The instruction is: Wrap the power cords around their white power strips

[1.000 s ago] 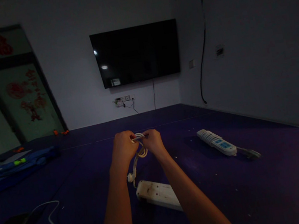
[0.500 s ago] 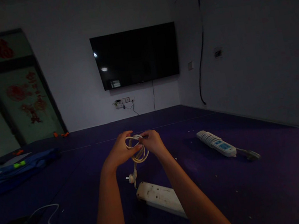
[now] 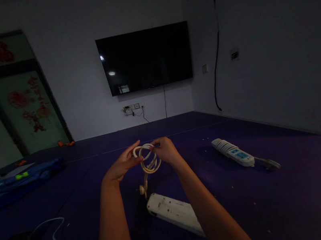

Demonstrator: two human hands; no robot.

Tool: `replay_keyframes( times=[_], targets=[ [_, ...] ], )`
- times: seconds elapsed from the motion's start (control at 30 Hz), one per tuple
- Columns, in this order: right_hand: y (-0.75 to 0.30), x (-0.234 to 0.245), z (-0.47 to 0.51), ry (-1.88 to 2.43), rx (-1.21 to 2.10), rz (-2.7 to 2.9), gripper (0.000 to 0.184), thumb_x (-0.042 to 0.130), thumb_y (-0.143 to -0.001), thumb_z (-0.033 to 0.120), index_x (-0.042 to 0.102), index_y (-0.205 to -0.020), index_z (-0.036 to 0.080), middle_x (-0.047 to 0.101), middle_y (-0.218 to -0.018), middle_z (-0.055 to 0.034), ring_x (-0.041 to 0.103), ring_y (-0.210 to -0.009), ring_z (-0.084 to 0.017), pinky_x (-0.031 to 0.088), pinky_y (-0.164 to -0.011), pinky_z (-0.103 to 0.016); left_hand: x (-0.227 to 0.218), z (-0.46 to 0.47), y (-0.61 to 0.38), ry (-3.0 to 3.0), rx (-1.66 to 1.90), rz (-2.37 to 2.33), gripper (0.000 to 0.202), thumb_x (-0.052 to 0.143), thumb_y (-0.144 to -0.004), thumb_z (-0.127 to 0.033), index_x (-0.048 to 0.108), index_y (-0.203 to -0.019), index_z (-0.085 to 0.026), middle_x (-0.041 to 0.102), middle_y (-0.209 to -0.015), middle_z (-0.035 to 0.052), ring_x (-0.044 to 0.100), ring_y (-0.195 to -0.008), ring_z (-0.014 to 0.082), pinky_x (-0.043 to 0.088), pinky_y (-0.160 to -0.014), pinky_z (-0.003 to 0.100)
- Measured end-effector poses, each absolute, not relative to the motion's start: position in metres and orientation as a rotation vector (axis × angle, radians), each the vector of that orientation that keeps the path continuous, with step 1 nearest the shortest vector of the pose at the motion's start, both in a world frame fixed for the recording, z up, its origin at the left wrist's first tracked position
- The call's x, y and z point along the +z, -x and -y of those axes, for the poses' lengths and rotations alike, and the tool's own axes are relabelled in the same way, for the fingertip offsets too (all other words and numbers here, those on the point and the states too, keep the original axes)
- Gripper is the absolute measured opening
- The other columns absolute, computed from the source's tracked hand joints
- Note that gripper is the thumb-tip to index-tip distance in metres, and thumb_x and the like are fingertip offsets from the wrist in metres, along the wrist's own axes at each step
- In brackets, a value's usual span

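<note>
Both hands are raised over the dark purple floor point(image 3: 297, 195) with a small coil of white cable point(image 3: 147, 159) between them. My right hand point(image 3: 165, 151) is closed on the right side of the coil. My left hand point(image 3: 124, 164) touches the coil's left side with its fingers partly stretched out, thumb and fingertips at the loop. The cable hangs down to a plug point(image 3: 142, 189) and runs to a white power strip point(image 3: 174, 214) lying on the floor under my right forearm.
A second power strip point(image 3: 233, 152) with wound cable lies to the right. Blue cloth point(image 3: 14, 181) lies at the left, and a dark object with a white wire point(image 3: 55, 236) sits at the lower left. A wall-mounted TV point(image 3: 145, 58) hangs ahead.
My left hand has loosened from a fist on the coil to a more stretched pose. The coil's loops have widened and show more between the hands.
</note>
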State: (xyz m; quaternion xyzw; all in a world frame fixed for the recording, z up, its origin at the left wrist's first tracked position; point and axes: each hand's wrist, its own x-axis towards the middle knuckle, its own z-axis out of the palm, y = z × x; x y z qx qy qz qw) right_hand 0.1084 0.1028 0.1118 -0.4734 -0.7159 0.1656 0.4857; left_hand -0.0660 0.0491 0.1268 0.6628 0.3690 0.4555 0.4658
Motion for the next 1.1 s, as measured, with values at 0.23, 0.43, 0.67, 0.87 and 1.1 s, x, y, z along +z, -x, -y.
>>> replay_keyframes(
  times=[0.23,0.43,0.67,0.87,1.1],
  targets=[
    [-0.115,0.111,-0.110,1.031,0.392,1.852,0.016,0.059,-0.072,0.018,0.073,-0.081,0.018,0.071,-0.080,-0.0052,0.062,-0.073,-0.018,0.044,-0.065,-0.026,0.125,-0.055,0.065,-1.628,1.130,-0.906,0.080,0.082,-0.048,-0.018,0.052,-0.122,-0.015,0.054,-0.128,0.0139,0.055,-0.110,0.0262,0.038,-0.097,0.043],
    [-0.117,0.101,-0.125,0.812,0.743,1.878,0.014,0.054,-0.075,0.015,0.066,-0.081,0.013,0.068,-0.077,-0.0037,0.060,-0.071,-0.014,0.045,-0.068,-0.025,0.125,-0.058,0.064,-1.709,1.110,-0.902,0.076,0.082,-0.046,-0.015,0.056,-0.118,-0.013,0.061,-0.115,0.0128,0.058,-0.103,0.0241,0.039,-0.095,0.043],
    [-0.125,0.095,-0.128,0.604,0.901,1.953,0.021,0.060,-0.069,0.011,0.061,-0.090,0.014,0.066,-0.089,-0.0041,0.059,-0.082,-0.014,0.044,-0.080,-0.028,0.123,-0.061,0.066,-1.736,1.102,-0.895,0.073,0.082,-0.045,-0.014,0.056,-0.114,-0.016,0.059,-0.118,0.0119,0.057,-0.100,0.0223,0.041,-0.092,0.043],
    [-0.117,0.100,-0.117,0.678,0.787,1.950,0.026,0.065,-0.073,0.034,0.062,-0.086,0.013,0.065,-0.082,-0.0043,0.059,-0.076,-0.015,0.046,-0.070,-0.027,0.120,-0.064,0.059,-1.802,1.130,-0.943,0.074,0.082,-0.044,-0.011,0.054,-0.112,-0.017,0.058,-0.116,0.0108,0.055,-0.101,0.0221,0.043,-0.090,0.041],
    [-0.110,0.098,-0.120,0.866,0.659,1.863,0.025,0.059,-0.077,0.039,0.058,-0.079,0.014,0.058,-0.068,0.0004,0.052,-0.062,-0.011,0.038,-0.057,-0.022,0.124,-0.056,0.055,-1.768,1.052,-0.943,0.087,0.083,-0.046,-0.018,0.047,-0.125,-0.017,0.056,-0.122,0.0127,0.051,-0.111,0.0255,0.040,-0.094,0.042]
  ],
)
